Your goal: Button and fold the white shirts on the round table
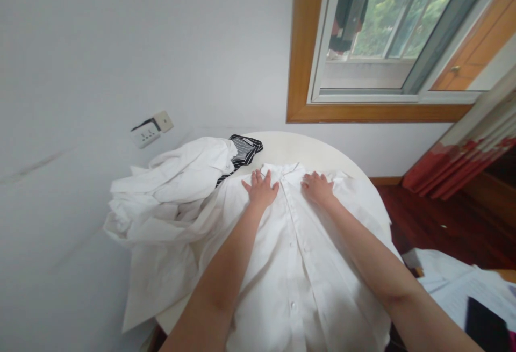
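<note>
A white button-up shirt [298, 271] lies spread front-up on a round white table [290, 150], collar at the far side. My left hand [261, 188] rests flat on the shirt's chest left of the button placket, fingers spread, holding nothing. My right hand [317, 187] lies palm down on the chest right of the placket, near the collar, fingers slightly curled against the cloth. Both forearms stretch over the shirt.
A heap of white garments [169, 196] with a black-and-white striped piece [242, 153] sits on the table's left, hanging over the edge. Wall socket [145, 135] at left. Window [387, 40] behind. Red-and-white curtain [463, 153] at right. Papers [455, 287] lie lower right.
</note>
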Motion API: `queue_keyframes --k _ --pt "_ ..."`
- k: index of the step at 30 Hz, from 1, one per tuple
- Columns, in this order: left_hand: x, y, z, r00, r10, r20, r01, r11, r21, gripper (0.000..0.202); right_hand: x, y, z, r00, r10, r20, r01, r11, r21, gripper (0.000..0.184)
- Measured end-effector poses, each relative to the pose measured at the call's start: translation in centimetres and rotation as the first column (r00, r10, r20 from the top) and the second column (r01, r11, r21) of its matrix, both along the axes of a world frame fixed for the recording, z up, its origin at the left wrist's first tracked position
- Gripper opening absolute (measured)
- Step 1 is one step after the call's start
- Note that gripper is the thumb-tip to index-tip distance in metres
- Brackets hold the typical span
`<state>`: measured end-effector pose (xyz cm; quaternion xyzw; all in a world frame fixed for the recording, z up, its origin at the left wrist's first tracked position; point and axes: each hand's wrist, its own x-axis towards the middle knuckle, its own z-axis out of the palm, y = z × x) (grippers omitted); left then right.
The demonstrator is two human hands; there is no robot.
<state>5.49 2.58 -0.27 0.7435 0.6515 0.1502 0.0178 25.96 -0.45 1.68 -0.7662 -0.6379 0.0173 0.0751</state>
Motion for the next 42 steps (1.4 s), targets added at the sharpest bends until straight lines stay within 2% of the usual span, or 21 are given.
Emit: queue_keyframes --k 3,5,8,10,12,14,17,23,27,29,31,34,36,39,42 --pt "-0.2 -0.4 0.6 0.999 0.000 0.037 -0.003 0.997 0.074 0.060 1.0 2.1 1.9 1.000 0.004 0.021 -0.005 1.000 0.028 0.039" --pt "-0.3 -0.7 1.1 0.997 -0.060 0.049 0.052 0.986 0.155 0.057 1.7 3.9 2.9 0.999 0.025 0.048 -0.030 0.994 0.101 0.039" --pt "-0.3 -0.9 1.5 0.951 -0.309 0.004 0.300 0.927 0.223 0.053 2.4 6.7 3.4 1.000 0.024 0.004 -0.024 0.996 0.083 0.039" --pt "-0.2 -1.0 1.4 0.883 -0.468 -0.025 0.464 0.864 0.195 0.053 2.5 8.2 3.1 0.998 0.024 -0.065 -0.025 1.000 -0.008 0.043" --pt "-0.1 -1.0 1.1 0.839 -0.543 -0.031 0.542 0.828 0.143 0.051 2.5 9.2 2.5 0.991 0.044 -0.127 -0.055 0.995 -0.088 0.044" --pt "0.0 -1.0 0.7 0.839 -0.544 -0.030 0.544 0.834 0.092 0.048 2.3 9.8 2.0 0.987 0.062 -0.147 -0.077 0.992 -0.096 0.041" --pt "0.2 -0.9 0.3 0.861 -0.507 -0.036 0.508 0.860 0.044 0.046 1.8 10.0 1.2 0.991 0.104 -0.081 -0.105 0.994 -0.012 0.035" --pt "0.5 -0.8 0.1 0.869 -0.494 -0.017 0.494 0.867 0.067 0.045 0.7 9.7 0.0 0.986 0.144 0.088 -0.154 0.981 0.115 0.035" --pt "0.7 -0.6 -0.1 0.877 -0.480 -0.027 0.481 0.874 0.065 0.045 0.7 9.4 0.7 0.978 0.171 0.118 -0.191 0.965 0.180 0.033" --pt "0.6 -0.4 -0.2 0.878 -0.478 -0.031 0.479 0.876 0.052 0.046 0.8 8.9 1.4 0.974 0.182 0.134 -0.212 0.939 0.269 0.031" --pt "0.5 0.0 -0.3 0.876 -0.481 -0.035 0.482 0.875 0.043 0.045 0.9 8.1 1.7 0.959 0.249 0.137 -0.280 0.906 0.317 0.031" --pt "0.3 0.6 -0.6 0.873 -0.486 -0.035 0.487 0.872 0.049 0.044 0.7 6.4 0.8 0.890 0.446 0.094 -0.456 0.870 0.188 0.036" --pt "0.3 0.8 -0.7 0.873 -0.488 -0.029 0.488 0.871 0.057 0.044 0.7 5.1 -0.4 0.855 0.514 0.066 -0.518 0.848 0.110 0.042" --pt "0.2 1.0 -0.8 0.871 -0.491 -0.026 0.491 0.869 0.054 0.045 0.6 3.5 -1.8 0.866 0.494 0.078 -0.499 0.862 0.085 0.050" --pt "0.2 1.0 -0.7 0.871 -0.490 -0.040 0.491 0.870 0.041 0.046 0.2 2.3 -2.0 0.895 0.435 0.099 -0.443 0.894 0.070 0.050"
